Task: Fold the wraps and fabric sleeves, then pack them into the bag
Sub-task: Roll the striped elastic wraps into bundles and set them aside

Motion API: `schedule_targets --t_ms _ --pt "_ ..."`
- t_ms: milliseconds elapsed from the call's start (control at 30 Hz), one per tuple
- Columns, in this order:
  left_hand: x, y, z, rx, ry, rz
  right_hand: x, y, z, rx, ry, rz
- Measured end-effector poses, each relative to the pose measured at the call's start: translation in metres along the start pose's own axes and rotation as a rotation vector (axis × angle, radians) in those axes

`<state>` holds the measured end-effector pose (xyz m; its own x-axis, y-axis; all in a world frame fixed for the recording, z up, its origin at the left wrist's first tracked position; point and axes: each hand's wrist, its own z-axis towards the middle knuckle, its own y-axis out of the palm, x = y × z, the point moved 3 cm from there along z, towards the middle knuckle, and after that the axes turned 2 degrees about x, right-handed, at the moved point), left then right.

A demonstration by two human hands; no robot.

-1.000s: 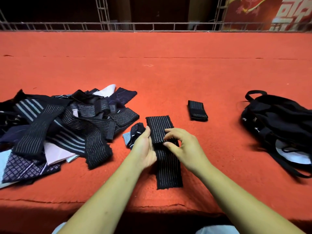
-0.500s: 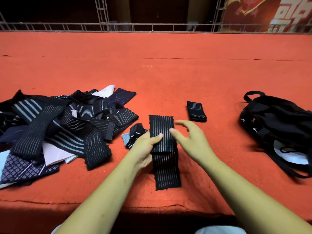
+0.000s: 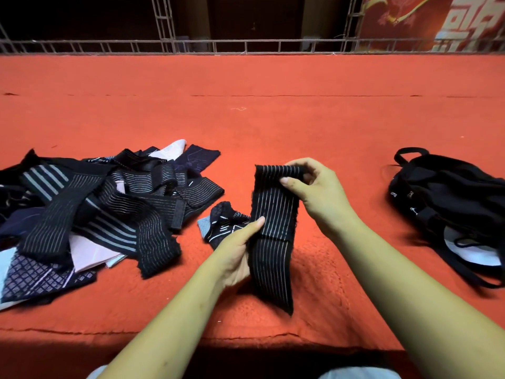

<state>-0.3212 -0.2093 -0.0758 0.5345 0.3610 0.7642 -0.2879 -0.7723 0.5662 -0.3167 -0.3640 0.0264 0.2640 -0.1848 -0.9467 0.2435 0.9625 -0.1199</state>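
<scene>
A black wrap with thin white stripes (image 3: 273, 214) is held up off the red carpet in both hands. My right hand (image 3: 318, 195) pinches its folded top end. My left hand (image 3: 237, 250) grips its left edge lower down, thumb on the front. The wrap's lower end hangs toward the carpet's front edge. A loose pile of striped wraps and patterned sleeves (image 3: 90, 209) lies at the left. A small dark patterned sleeve (image 3: 226, 222) sits just left of the held wrap. The black bag (image 3: 451, 212) lies at the right.
The red carpet (image 3: 273, 121) stretches far back to a metal railing (image 3: 246, 46). Its front edge (image 3: 164, 335) drops off close to my body. A red banner (image 3: 437, 20) hangs at the back right.
Both hands have lifted the wrap off the carpet. My right hand has taken hold of its top end. The small folded wrap behind it is now hidden by that hand.
</scene>
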Motion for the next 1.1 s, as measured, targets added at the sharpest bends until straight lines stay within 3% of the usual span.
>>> schedule_targets --t_ms 133,267,500,700,933,1100 --pt "0.000 -0.004 0.005 0.100 -0.013 0.008 0.001 -0.005 -0.006 -0.020 -0.064 0.044" --pt "0.010 -0.001 0.011 0.163 -0.018 -0.130 0.011 -0.002 -0.023 -0.094 -0.068 0.035" --pt "0.023 0.002 0.016 0.236 0.039 -0.223 0.062 0.012 -0.063 -0.168 0.094 -0.041" --pt "0.020 -0.004 0.020 0.297 0.060 -0.256 0.079 0.018 -0.075 -0.134 0.138 -0.084" --pt "0.017 -0.003 0.024 0.310 0.084 -0.130 0.082 0.020 -0.077 -0.130 0.202 -0.055" --pt "0.023 -0.004 0.032 0.331 0.233 -0.041 0.089 0.020 -0.078 -0.103 0.212 -0.080"
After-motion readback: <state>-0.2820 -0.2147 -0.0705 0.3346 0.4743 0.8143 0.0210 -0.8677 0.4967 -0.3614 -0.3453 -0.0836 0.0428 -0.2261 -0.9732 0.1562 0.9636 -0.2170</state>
